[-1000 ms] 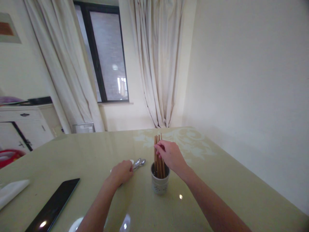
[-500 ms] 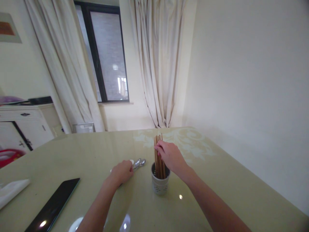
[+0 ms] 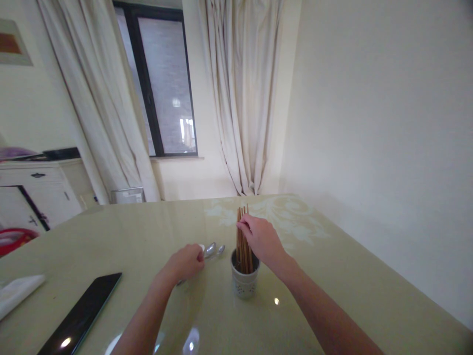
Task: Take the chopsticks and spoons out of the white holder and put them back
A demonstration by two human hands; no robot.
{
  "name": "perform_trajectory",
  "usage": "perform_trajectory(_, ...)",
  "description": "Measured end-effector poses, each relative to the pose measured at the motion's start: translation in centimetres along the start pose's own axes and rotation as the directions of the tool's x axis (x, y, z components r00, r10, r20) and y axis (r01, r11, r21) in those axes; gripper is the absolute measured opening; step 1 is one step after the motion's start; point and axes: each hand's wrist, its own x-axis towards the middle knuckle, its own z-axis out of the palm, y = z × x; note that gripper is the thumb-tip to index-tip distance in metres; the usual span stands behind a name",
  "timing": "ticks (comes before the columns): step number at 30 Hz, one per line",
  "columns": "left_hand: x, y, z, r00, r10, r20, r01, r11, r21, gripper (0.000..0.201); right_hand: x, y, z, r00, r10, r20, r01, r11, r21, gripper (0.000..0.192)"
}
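My left hand (image 3: 186,263) is closed low over the table around some spoons, its fingertips turned away from me. Two shiny metal bowls stick out past its knuckles, a larger spoon (image 3: 210,250) and a smaller spoon (image 3: 220,249). A bit of something white (image 3: 202,247) shows beside them, and a handle end pokes out under the wrist. My right hand (image 3: 260,238) pinches the upper part of wooden chopsticks (image 3: 244,251). They stand upright in a pale grey patterned cup (image 3: 244,286); how many are gripped is hidden by the fingers.
The glossy greenish table (image 3: 314,301) meets a white wall on the right. A dark tablet-like slab (image 3: 83,313) lies at the left, with a folded white item (image 3: 20,293) beyond it. Curtains and a window stand behind the far edge.
The spoon bowls by my left hand have spread apart a little, and that hand has shifted very slightly. My right hand stays on the chopsticks, almost still.
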Motion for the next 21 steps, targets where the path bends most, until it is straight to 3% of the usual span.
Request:
perform_trajectory(4,-0.3,-0.5,-1.0,0.999,0.007,-0.035,-0.009,0.999,-0.040,0.014,-0.1,-0.2,0.0,1.000,-0.006,0.007,0.006,0.999,-0.033,0.021)
perform_trajectory(7,-0.6,-0.7,-2.3,0.992,0.050,-0.113,-0.068,0.984,-0.167,0.020,-0.1,-0.2,0.1,1.000,-0.021,-0.002,0.021,0.999,-0.045,0.021)
perform_trajectory(12,-2.2,0.5,-5.7,0.948,0.090,-0.307,-0.236,0.843,-0.483,0.032,-0.1,0.0,0.0,0.998,-0.015,-0.060,0.016,1.000,0.016,0.019)
perform_trajectory(16,-4.1,3.1,-7.9,0.895,0.130,-0.426,-0.396,0.669,-0.628,0.034,-0.2,-0.3,-0.8,0.987,-0.038,-0.159,0.087,0.946,0.311,0.026)
perform_trajectory(19,-5.1,5.1,-8.4,0.872,0.181,-0.455,-0.466,0.594,-0.656,0.032,-0.6,-0.7,-1.6,0.982,-0.045,-0.183,0.145,0.799,0.583,0.033)
perform_trajectory(21,-5.4,6.1,-8.4,0.864,0.178,-0.472,-0.476,0.594,-0.649,0.030,-0.8,-1.0,-2.1,0.981,-0.055,-0.186,0.171,0.696,0.698,0.034)
